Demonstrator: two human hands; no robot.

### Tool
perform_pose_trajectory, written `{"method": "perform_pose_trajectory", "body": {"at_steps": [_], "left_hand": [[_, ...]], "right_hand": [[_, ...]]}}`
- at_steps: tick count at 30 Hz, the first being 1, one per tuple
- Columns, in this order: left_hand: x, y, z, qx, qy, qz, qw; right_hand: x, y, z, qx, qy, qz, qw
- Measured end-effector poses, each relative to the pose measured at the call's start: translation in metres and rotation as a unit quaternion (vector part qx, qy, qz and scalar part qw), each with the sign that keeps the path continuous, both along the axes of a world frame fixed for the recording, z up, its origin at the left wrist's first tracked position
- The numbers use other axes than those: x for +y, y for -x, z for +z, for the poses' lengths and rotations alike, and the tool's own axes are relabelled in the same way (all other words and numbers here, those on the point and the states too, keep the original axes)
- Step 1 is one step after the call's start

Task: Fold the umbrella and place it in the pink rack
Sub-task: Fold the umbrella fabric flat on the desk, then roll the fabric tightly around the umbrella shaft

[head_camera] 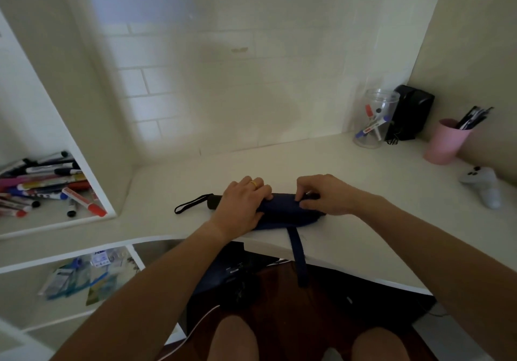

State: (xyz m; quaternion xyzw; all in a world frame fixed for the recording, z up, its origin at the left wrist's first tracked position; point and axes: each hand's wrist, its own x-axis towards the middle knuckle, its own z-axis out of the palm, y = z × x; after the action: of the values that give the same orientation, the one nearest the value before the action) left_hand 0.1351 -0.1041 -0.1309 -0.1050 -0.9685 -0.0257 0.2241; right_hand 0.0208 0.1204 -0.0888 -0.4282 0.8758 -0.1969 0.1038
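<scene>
A folded navy umbrella (282, 211) lies lengthwise near the front edge of the white desk (349, 170). Its black handle and wrist loop (193, 203) stick out to the left. Its closing strap (298, 254) hangs down over the desk edge. My left hand (243, 206) lies over the handle end, fingers wrapped on the rolled cloth. My right hand (321, 194) pinches the cloth near the tip end. The pink rack (444, 141), a pink cup with dark pens in it, stands at the far right by the wall.
A clear jar of markers (373, 118) and a black box (409, 113) stand at the back right. A white game controller (484, 185) lies near the right edge. A shelf at left holds several markers (44, 184). My knees are below the desk.
</scene>
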Motion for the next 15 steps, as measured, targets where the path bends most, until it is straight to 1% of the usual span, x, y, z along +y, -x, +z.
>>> {"method": "perform_pose_trajectory", "body": {"at_steps": [3, 6, 9, 11, 13, 15], "left_hand": [[-0.001, 0.000, 0.005, -0.019, -0.032, -0.023, 0.999], [-0.007, -0.001, 0.016, -0.079, -0.106, -0.044, 0.990], [-0.009, -0.001, 0.019, -0.159, -0.136, -0.048, 0.977], [-0.009, -0.002, 0.017, -0.166, -0.139, -0.035, 0.976], [-0.008, -0.002, 0.015, -0.172, -0.155, -0.022, 0.973], [-0.008, 0.001, 0.014, -0.177, -0.139, -0.015, 0.974]], "right_hand": [[0.005, -0.003, -0.006, 0.011, 0.005, -0.013, 1.000], [0.008, -0.013, -0.013, 0.044, 0.017, -0.018, 0.999], [0.012, -0.029, -0.022, 0.127, 0.020, -0.022, 0.991], [0.014, -0.048, -0.032, 0.191, 0.041, -0.040, 0.980], [0.017, -0.074, -0.049, 0.252, 0.081, -0.079, 0.961], [0.020, -0.106, -0.069, 0.278, 0.088, -0.118, 0.949]]}}
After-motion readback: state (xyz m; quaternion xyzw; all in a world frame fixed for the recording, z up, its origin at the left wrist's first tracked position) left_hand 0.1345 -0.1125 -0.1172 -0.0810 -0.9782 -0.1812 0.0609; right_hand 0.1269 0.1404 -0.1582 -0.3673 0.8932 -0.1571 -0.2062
